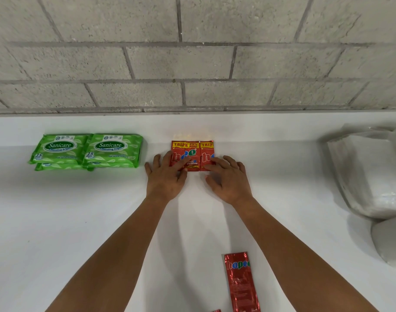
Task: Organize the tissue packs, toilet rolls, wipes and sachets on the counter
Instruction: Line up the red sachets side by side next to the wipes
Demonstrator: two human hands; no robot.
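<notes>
Red sachets [192, 154] lie side by side against the back of the white counter [80, 221]. My left hand [166, 176] rests flat on their left part, fingers straight. My right hand [228, 179] lies with straight fingers on their right part. Another red sachet [240, 282] lies lengthwise near the front edge, and a corner of one more [216, 310] shows at the bottom. Green wipes packs [86, 150] sit stacked in two piles at the back left. White tissue packs in clear plastic [368, 174] lie at the right.
A grey block wall [192, 52] rises behind the counter. A pale rounded object [390, 242], cut off by the frame, sits at the right edge below the tissue packs.
</notes>
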